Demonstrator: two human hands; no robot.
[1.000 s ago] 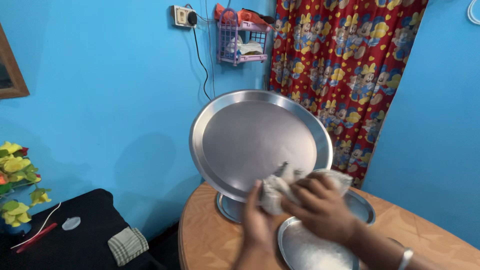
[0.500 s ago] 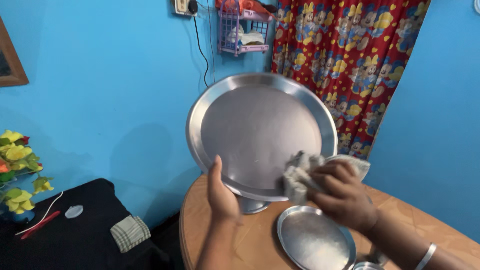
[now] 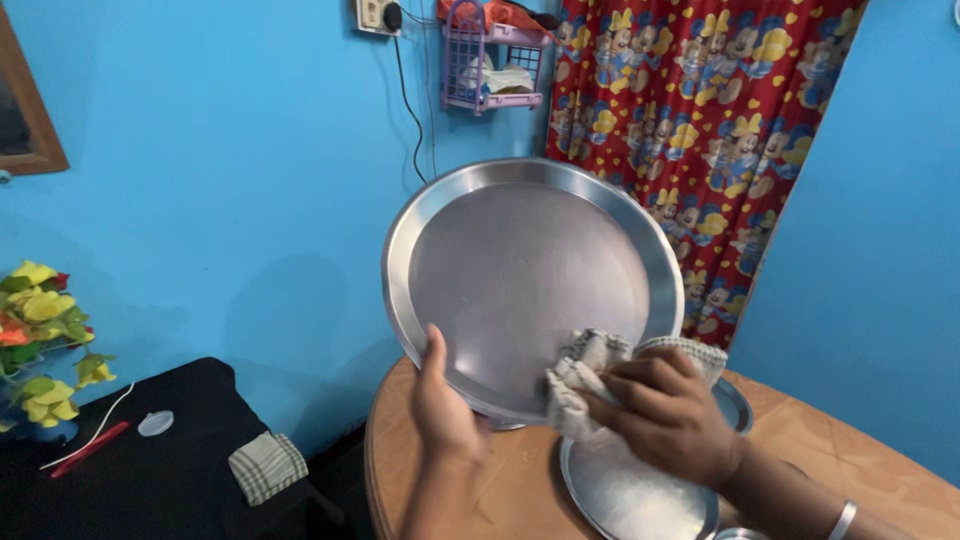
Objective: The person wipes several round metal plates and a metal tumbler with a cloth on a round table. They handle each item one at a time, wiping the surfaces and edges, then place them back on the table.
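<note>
A large round steel plate [image 3: 520, 270] is held up nearly on edge above the round wooden table [image 3: 850, 450], its inner face toward me. My left hand [image 3: 445, 410] grips the plate's lower left rim, thumb on the inner face. My right hand [image 3: 665, 415] is closed on a bunched pale cloth [image 3: 585, 365] and presses it against the plate's lower right part.
A smaller steel plate [image 3: 620, 495] lies flat on the table under my right hand, another plate's rim [image 3: 738, 400] behind it. A black surface at the left holds a folded checked cloth [image 3: 265, 465], a small lid [image 3: 155, 423] and yellow flowers [image 3: 40, 340]. A patterned red curtain [image 3: 720, 140] hangs behind.
My left hand shifted from under the cloth to the plate's lower left rim. My right hand rubbed the cloth rightward, then back toward the plate's lower middle. The plate rose slightly, then lowered.
</note>
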